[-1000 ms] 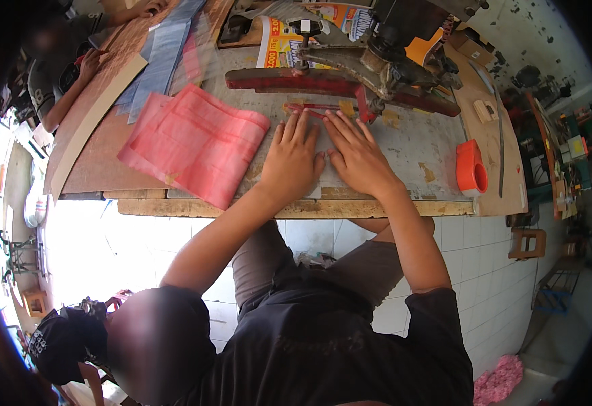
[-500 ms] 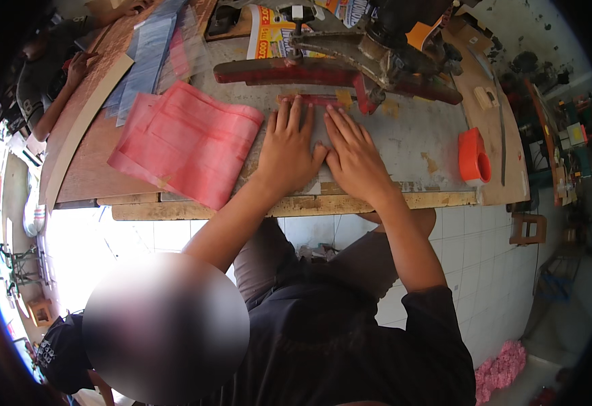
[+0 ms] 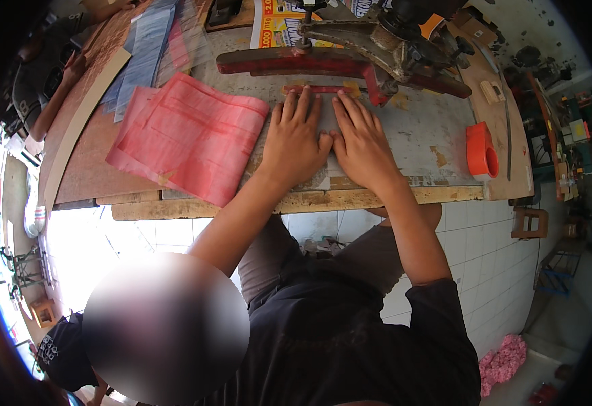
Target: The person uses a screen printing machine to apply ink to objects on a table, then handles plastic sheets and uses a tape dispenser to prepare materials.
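Note:
My left hand [image 3: 292,145] lies flat, palm down, on the worn grey board [image 3: 424,150]. Its longest fingers reach a thin red strip [image 3: 319,89] with yellowish tape about it. Beside it rests my right hand [image 3: 365,152], also flat, fingertips close to the strip's right part and thumb close to the left thumb. Anything under the palms is hidden. Left of my left hand sits a folded pink-red sheet [image 3: 191,135], apart from my fingers. Just beyond the fingertips, a red metal bar [image 3: 289,61] of a press-like machine [image 3: 387,47] spans the board.
An orange-red tape roll or ring [image 3: 482,152] stands at the right. Bluish clear plastic sheets [image 3: 148,54] and a long tan strip [image 3: 86,115] lie to the left. Printed yellow packaging [image 3: 279,27] is behind the bar. Another person's arm [image 3: 55,101] rests at the far left.
The whole view has shifted a little. Both hands stay flat in nearly the same spot, with the right fingertips slightly farther forward toward the strip.

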The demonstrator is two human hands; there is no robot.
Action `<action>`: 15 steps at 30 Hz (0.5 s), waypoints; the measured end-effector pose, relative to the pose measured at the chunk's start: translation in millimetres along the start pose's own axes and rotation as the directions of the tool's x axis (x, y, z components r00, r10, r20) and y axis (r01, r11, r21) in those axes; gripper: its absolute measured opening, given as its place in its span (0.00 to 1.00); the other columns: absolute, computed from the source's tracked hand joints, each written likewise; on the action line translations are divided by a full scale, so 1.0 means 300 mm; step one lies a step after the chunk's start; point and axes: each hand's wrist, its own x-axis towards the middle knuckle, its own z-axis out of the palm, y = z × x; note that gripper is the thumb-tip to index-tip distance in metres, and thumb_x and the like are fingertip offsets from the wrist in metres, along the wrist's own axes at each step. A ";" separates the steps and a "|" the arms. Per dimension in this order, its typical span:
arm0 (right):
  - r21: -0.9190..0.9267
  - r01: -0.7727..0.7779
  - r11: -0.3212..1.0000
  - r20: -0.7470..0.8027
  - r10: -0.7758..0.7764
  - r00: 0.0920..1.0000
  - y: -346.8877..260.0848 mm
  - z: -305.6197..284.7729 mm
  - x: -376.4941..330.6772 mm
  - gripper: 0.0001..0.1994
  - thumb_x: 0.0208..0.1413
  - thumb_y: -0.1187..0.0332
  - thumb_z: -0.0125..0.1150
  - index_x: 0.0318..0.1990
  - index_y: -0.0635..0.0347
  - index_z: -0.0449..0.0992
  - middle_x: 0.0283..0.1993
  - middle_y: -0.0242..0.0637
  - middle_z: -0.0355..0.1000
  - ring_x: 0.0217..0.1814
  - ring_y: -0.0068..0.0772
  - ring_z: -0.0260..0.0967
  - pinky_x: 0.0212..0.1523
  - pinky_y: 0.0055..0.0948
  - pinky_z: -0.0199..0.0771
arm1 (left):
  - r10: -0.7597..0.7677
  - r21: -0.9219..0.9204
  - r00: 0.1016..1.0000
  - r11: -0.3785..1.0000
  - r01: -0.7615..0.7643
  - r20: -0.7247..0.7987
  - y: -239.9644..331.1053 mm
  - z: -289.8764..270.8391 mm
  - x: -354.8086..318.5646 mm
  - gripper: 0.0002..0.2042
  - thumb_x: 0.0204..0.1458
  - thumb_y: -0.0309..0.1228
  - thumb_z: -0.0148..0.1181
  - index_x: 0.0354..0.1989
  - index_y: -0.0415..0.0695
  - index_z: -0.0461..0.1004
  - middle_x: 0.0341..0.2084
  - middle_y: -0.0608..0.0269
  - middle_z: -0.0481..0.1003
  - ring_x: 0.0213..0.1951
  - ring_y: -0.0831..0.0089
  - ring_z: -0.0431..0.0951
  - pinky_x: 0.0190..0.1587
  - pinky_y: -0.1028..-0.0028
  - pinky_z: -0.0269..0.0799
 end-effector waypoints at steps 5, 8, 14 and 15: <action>-0.011 -0.004 1.000 0.013 0.004 1.000 0.000 0.001 0.003 0.29 0.72 0.63 0.50 0.75 0.71 0.62 0.81 0.53 0.54 0.84 0.52 0.50 0.82 0.51 0.51 | 0.016 0.013 0.999 1.000 -0.015 -0.041 -0.010 0.016 -0.001 0.35 0.60 0.44 0.52 0.71 0.32 0.66 0.74 0.37 0.61 0.75 0.39 0.58 0.74 0.44 0.54; 0.004 0.000 1.000 0.022 0.000 1.000 0.009 0.004 0.006 0.29 0.72 0.63 0.50 0.75 0.71 0.62 0.82 0.54 0.53 0.86 0.52 0.47 0.83 0.51 0.49 | 0.009 0.031 0.999 0.999 -0.007 -0.036 -0.008 0.016 -0.001 0.34 0.61 0.44 0.51 0.72 0.33 0.66 0.75 0.39 0.61 0.76 0.40 0.57 0.75 0.44 0.53; 0.049 -0.011 0.999 0.030 0.010 0.999 0.014 0.001 0.011 0.29 0.72 0.62 0.50 0.75 0.70 0.62 0.82 0.54 0.53 0.86 0.51 0.46 0.84 0.51 0.48 | -0.031 0.020 1.000 0.999 0.031 0.005 0.005 -0.011 0.001 0.33 0.63 0.43 0.51 0.74 0.36 0.64 0.76 0.42 0.60 0.77 0.41 0.55 0.76 0.44 0.51; 0.061 -0.018 0.998 0.030 0.016 0.999 0.014 -0.002 0.012 0.29 0.72 0.62 0.50 0.75 0.70 0.62 0.82 0.54 0.54 0.86 0.51 0.46 0.84 0.51 0.48 | -0.032 0.018 0.999 0.999 0.031 0.005 0.006 -0.011 0.002 0.33 0.63 0.43 0.51 0.74 0.36 0.64 0.76 0.42 0.60 0.77 0.41 0.56 0.76 0.44 0.51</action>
